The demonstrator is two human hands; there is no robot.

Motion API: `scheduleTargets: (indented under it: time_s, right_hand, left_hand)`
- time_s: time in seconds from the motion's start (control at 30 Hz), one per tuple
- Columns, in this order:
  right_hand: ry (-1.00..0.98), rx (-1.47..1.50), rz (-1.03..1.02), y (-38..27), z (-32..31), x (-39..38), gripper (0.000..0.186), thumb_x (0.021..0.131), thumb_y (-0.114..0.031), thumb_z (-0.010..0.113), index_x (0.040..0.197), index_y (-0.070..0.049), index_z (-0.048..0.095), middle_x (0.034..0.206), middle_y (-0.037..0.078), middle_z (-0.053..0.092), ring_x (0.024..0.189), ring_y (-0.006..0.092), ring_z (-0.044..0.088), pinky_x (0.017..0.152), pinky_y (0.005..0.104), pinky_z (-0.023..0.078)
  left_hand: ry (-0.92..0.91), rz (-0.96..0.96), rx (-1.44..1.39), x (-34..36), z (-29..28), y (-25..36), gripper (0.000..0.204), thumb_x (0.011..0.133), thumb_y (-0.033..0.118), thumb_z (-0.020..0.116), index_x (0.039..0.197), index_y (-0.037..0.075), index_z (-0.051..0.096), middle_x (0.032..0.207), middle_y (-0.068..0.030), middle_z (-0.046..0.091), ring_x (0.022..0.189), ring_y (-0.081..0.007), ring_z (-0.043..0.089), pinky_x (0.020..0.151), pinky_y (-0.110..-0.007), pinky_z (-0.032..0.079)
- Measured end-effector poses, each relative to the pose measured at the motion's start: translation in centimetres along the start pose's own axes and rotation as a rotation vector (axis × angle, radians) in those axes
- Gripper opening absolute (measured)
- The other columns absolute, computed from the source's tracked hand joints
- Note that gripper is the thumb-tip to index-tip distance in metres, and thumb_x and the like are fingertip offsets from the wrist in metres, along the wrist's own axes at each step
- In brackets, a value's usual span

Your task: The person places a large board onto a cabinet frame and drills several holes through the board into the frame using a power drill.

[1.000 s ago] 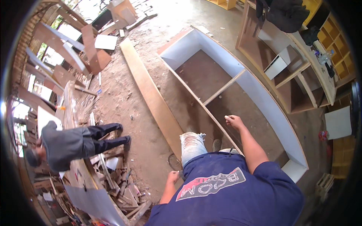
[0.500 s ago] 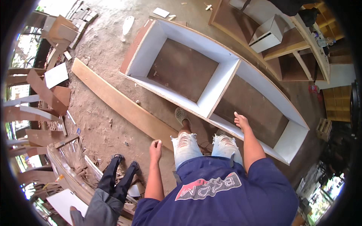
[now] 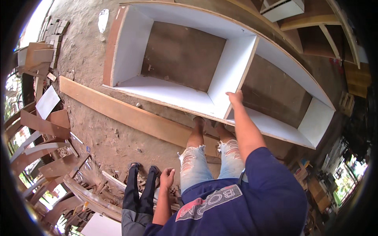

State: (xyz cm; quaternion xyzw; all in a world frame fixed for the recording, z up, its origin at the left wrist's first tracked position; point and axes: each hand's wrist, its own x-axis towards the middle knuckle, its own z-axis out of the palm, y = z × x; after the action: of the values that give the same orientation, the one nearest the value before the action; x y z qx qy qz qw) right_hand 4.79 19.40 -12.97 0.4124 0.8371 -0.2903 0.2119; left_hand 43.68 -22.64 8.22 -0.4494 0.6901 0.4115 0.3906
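Gripping the white upright divider panel with a raw wooden edge [image 3: 232,65] in the right hand [image 3: 236,96], apparently pinching that edge, fingers pointing toward the left bay [image 3: 181,51]; cannot tell the thumb's exact place from this angle. Holding the left hand [image 3: 167,177] curled beside the left thigh in torn pale denim [image 3: 193,167], off the wood, palm hidden; cannot tell whether fully closed or not.

Standing close to the near side of the long, open, white-lined wooden box frame [image 3: 136,43], spread out on the ground just ahead.

For a sure hold, best to wrap the whole hand round the divider — palm on the edge, thumb opposing the fingers — rather than trusting fingertips alone. Probably better to set the left hand on the frame too, well apart from the right, for steadier control. Press lightly on the divider before putting full weight on it. Avoid sliding skin along raw edges, for fear of splinters. Place the feet [image 3: 199,122] clear of the long tan wooden board [image 3: 130,114], and leave room for the co-worker in grey top and dark trousers [image 3: 138,196].
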Motion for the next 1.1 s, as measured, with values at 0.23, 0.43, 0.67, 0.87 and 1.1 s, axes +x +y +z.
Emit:
scheduleTargets:
  time_s: [0.23, 0.43, 0.67, 0.87, 1.1]
  right_hand:
    - [-0.076, -0.046, -0.041, -4.0, 2.1, -1.8, 0.051, 0.078, -0.020, 0.076, 0.119, 0.006, 0.060, 0.114, 0.031, 0.072, 0.112, 0.0461, 0.069, 0.099, 0.0491, 0.056]
    - [-0.309, -0.035, -0.281, 0.4, -0.8, -1.1, 0.068, 0.077, -0.040, 0.085, 0.122, 0.005, 0.061, 0.116, 0.029, 0.072, 0.111, 0.0443, 0.070, 0.098, 0.0497, 0.056]
    - [-0.503, -0.602, -0.564, 12.7, -6.3, -10.0, 0.075, 0.082, -0.037, 0.084, 0.144, -0.005, 0.056, 0.147, 0.023, 0.057, 0.138, 0.0366, 0.053, 0.113, 0.0454, 0.045]
    - [-0.411, -0.675, -0.592, 14.4, -3.6, -7.2, 0.051, 0.085, -0.010, 0.074, 0.134, -0.008, 0.061, 0.124, 0.016, 0.067, 0.122, 0.0351, 0.062, 0.104, 0.0470, 0.051]
    - [-0.543, -0.733, -0.562, 13.1, -3.3, -6.2, 0.048, 0.086, -0.010, 0.072, 0.133, -0.005, 0.061, 0.124, 0.020, 0.068, 0.117, 0.0364, 0.066, 0.100, 0.0461, 0.055]
  left_hand:
    - [-0.039, 0.030, 0.074, 1.9, 2.4, 4.6, 0.036, 0.100, 0.028, 0.071, 0.118, -0.004, 0.070, 0.105, -0.0148, 0.077, 0.097, -0.0193, 0.073, 0.089, -0.033, 0.056]
    - [-0.122, 0.231, -0.011, 3.2, 6.0, 11.5, 0.033, 0.103, 0.024, 0.068, 0.119, -0.005, 0.068, 0.108, -0.0152, 0.076, 0.102, -0.0187, 0.071, 0.091, -0.033, 0.055]
    - [-0.128, 0.264, 0.020, 3.2, 6.6, 13.3, 0.032, 0.102, 0.023, 0.068, 0.117, -0.005, 0.069, 0.104, -0.0144, 0.076, 0.097, -0.0189, 0.072, 0.089, -0.033, 0.056]
    - [-0.059, 0.267, 0.279, 5.3, 8.5, 14.1, 0.035, 0.102, 0.027, 0.068, 0.113, -0.006, 0.070, 0.100, -0.0154, 0.076, 0.093, -0.0189, 0.072, 0.084, -0.033, 0.056]
    - [-0.191, 0.181, -0.308, 13.4, 17.5, 18.7, 0.030, 0.104, 0.025, 0.065, 0.117, -0.003, 0.068, 0.101, -0.0079, 0.073, 0.087, -0.0129, 0.068, 0.074, -0.029, 0.053]
